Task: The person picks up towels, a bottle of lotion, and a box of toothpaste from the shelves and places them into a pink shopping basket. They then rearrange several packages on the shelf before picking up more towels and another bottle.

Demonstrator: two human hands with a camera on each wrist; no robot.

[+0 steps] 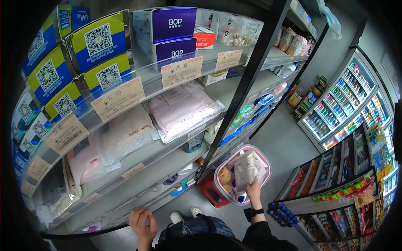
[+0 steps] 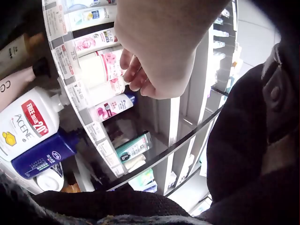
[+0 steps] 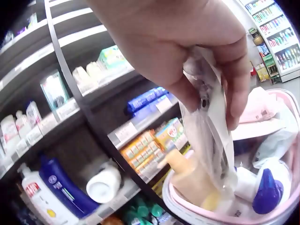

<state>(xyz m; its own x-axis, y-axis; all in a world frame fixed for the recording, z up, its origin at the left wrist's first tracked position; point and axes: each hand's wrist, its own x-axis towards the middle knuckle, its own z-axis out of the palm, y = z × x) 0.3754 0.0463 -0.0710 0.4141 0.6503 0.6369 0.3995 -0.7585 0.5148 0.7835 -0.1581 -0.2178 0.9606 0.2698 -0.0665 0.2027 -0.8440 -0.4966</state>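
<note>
The right hand pinches the top edge of a clear plastic packet between thumb and fingers, and the packet hangs down into a pink basket that stands on the floor beside the lowest shelf. In the right wrist view the packet is thin and crinkled, and its lower end is between a pale yellow bottle and a white bottle with a blue cap, both inside the basket. A pink folded cloth pack lies at the back of the basket (only partly visible).

The left hand is low, near the front edge of the bottom shelf. Its fingers are curled inward and hold nothing that I can see. Just behind them, on the shelf, stand a white bottle with pink flowers and a small white and pink bottle. A white pump bottle with a red label and a dark blue bottle are further to the side.
</note>
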